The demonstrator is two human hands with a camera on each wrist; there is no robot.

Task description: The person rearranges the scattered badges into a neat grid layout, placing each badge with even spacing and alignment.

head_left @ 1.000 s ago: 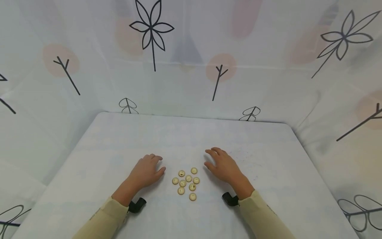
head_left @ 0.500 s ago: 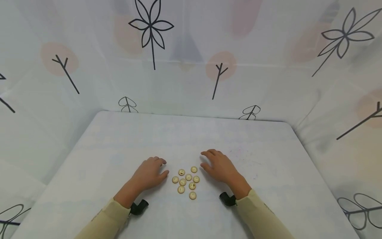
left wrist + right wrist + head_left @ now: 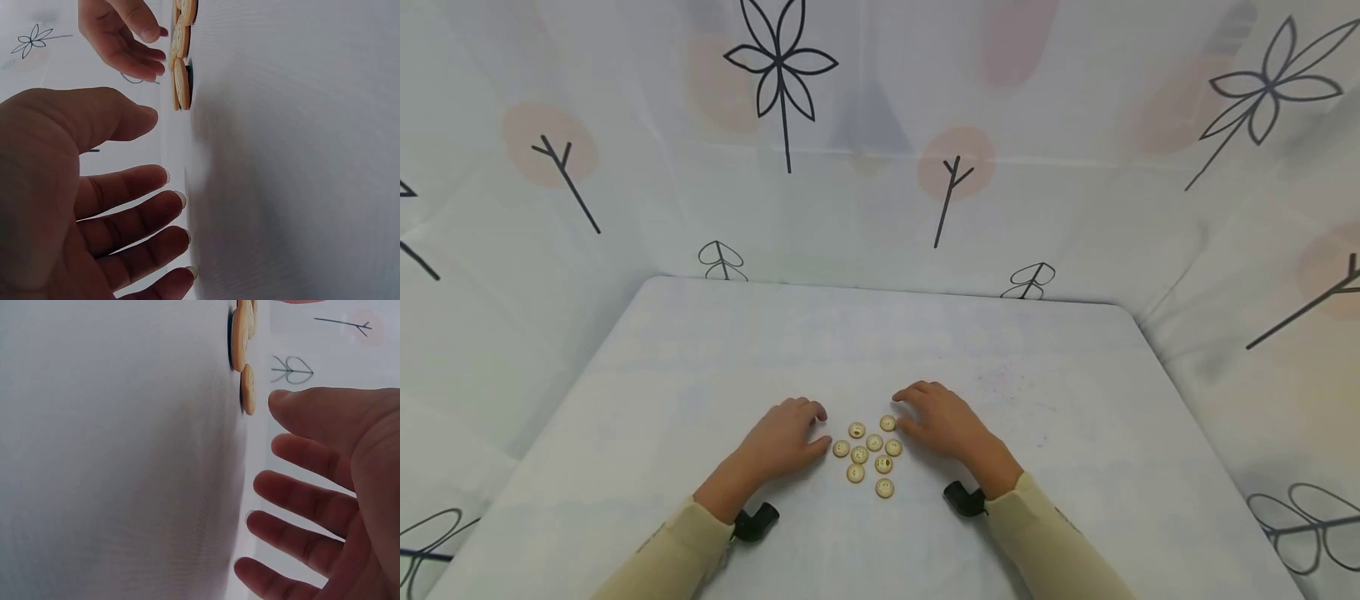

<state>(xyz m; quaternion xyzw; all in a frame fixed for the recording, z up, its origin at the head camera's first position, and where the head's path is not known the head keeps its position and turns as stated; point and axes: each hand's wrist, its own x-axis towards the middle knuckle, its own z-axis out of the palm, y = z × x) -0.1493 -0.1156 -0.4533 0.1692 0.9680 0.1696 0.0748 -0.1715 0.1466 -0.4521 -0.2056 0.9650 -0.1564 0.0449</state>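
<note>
Several small round tan discs with dark markings, like wooden buttons (image 3: 883, 464), lie in a loose cluster on the white table (image 3: 865, 342). My left hand (image 3: 786, 437) is just left of the cluster, its thumb tip close to the leftmost disc. On the other side, my right hand (image 3: 943, 421) has its thumb beside the upper right disc (image 3: 888, 423). Both hands hold nothing, their fingers loosely bent and spread. The left wrist view shows discs (image 3: 181, 87) beyond the thumb; in the right wrist view a disc (image 3: 248, 390) stands past the thumb tip.
White cloth (image 3: 865, 217) with printed flowers and twigs hangs behind and beside the table. A black wrist camera (image 3: 756, 522) sits at the left wrist, another black camera (image 3: 964, 499) at the right. Faint pink marks (image 3: 1000, 379) show on the tabletop at right.
Both hands have moved inward, closer to the cluster from either side. The discs keep their arrangement on the table.
</note>
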